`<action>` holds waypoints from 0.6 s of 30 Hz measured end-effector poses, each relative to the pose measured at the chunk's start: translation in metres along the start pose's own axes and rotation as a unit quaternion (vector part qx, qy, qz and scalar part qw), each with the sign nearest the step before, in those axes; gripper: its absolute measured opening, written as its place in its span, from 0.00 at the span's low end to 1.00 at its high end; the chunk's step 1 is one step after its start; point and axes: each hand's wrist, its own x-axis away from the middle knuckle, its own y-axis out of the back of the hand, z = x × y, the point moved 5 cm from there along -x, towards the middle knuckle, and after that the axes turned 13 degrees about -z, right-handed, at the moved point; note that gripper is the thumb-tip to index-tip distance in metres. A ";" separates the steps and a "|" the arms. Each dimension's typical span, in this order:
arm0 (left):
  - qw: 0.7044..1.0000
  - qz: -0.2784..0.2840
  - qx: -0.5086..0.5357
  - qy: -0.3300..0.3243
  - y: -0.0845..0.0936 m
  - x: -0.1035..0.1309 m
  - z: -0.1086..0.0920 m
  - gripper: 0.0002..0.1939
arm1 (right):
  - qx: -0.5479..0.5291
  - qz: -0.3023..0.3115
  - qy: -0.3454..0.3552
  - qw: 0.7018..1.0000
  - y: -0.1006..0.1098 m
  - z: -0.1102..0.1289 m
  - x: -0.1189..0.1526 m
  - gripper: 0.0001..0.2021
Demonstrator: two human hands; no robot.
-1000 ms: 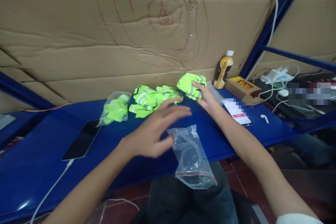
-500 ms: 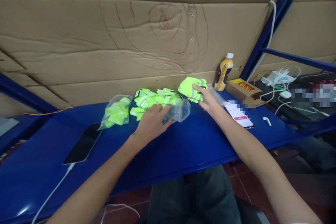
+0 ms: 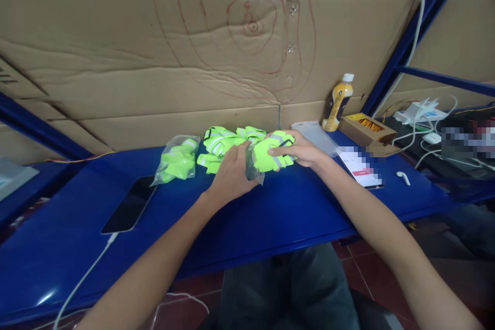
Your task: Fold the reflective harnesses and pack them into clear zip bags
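Note:
My right hand (image 3: 299, 149) is closed round a folded neon-yellow reflective vest (image 3: 274, 152) with grey stripes. The vest's left end meets the mouth of a clear plastic bag (image 3: 255, 167); how far inside it lies I cannot tell. My left hand (image 3: 233, 174) grips that bag, its fingers partly hidden behind it. Behind my left hand lies a pile of more neon-yellow reflective vests (image 3: 220, 142). Farther left, another clear bag (image 3: 178, 160) with neon-yellow fabric inside rests on the blue table (image 3: 216, 227).
A black phone (image 3: 129, 205) on a white cable lies at left. To the right are a flat clear bag (image 3: 315, 136), a yellow drink bottle (image 3: 338, 103), an open cardboard box (image 3: 367, 134), a lit phone (image 3: 359, 167) and a white earbud (image 3: 403, 178). Cardboard (image 3: 116, 46) stands behind.
My right hand has brought the folded vest left and down to the bag's mouth. My left hand has taken hold of the bag and raised its opening toward the vest.

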 end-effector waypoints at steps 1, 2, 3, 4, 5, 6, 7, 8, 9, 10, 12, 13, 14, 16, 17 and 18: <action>1.000 -0.001 -0.006 -0.002 -0.001 0.000 0.000 0.47 | 0.007 -0.001 0.005 1.000 -0.003 0.000 0.001 0.26; 1.000 -0.005 -0.021 -0.005 0.000 -0.001 0.000 0.47 | 0.017 -0.005 0.009 1.000 -0.005 0.000 0.002 0.26; 0.999 -0.012 -0.042 -0.009 0.002 -0.002 -0.001 0.46 | 0.028 -0.012 0.012 0.999 -0.006 0.001 0.002 0.26; 0.997 -0.018 -0.068 -0.012 0.005 -0.003 -0.003 0.44 | 0.040 -0.023 0.018 0.999 -0.006 0.003 0.002 0.26; 0.995 -0.025 -0.097 -0.012 0.009 -0.005 -0.004 0.41 | 0.052 -0.041 0.028 0.997 -0.005 0.007 0.003 0.26; 0.991 -0.031 -0.128 -0.008 0.013 -0.006 -0.006 0.39 | 0.064 -0.060 0.043 0.995 -0.004 0.010 0.003 0.26; 0.987 -0.036 -0.159 -0.004 0.016 -0.008 -0.007 0.37 | 0.074 -0.078 0.060 0.992 -0.003 0.015 0.003 0.27; 0.981 -0.039 -0.188 -0.001 0.020 -0.009 -0.008 0.37 | 0.077 -0.093 0.075 0.990 -0.002 0.019 0.004 0.27; 0.976 -0.042 -0.212 -0.002 0.023 -0.009 -0.010 0.37 | 0.073 -0.102 0.083 0.989 -0.002 0.021 0.005 0.27; 0.972 -0.047 -0.231 -0.005 0.026 -0.010 -0.011 0.39 | 0.065 -0.103 0.083 0.989 -0.003 0.022 0.005 0.28; 0.967 -0.059 -0.248 -0.024 0.029 -0.010 -0.013 0.44 | 0.044 -0.089 0.064 0.993 -0.007 0.020 0.006 0.30; 0.966 -0.066 -0.248 -0.038 0.029 -0.009 -0.014 0.46 | 0.041 -0.079 0.053 0.995 -0.010 0.017 0.007 0.31; 0.966 -0.072 -0.244 -0.052 0.029 -0.009 -0.016 0.46 | 0.049 -0.072 0.050 0.995 -0.012 0.015 0.007 0.31; 0.965 -0.079 -0.237 -0.076 0.028 -0.008 -0.018 0.43 | 0.102 -0.068 0.080 0.989 -0.013 0.011 0.006 0.29; 0.965 -0.080 -0.237 -0.083 0.028 -0.007 -0.018 0.41 | 0.142 -0.071 0.114 0.981 -0.013 0.011 0.006 0.28; 0.964 -0.079 -0.239 -0.084 0.027 -0.007 -0.018 0.39 | 0.183 -0.074 0.155 0.968 -0.014 0.012 0.006 0.26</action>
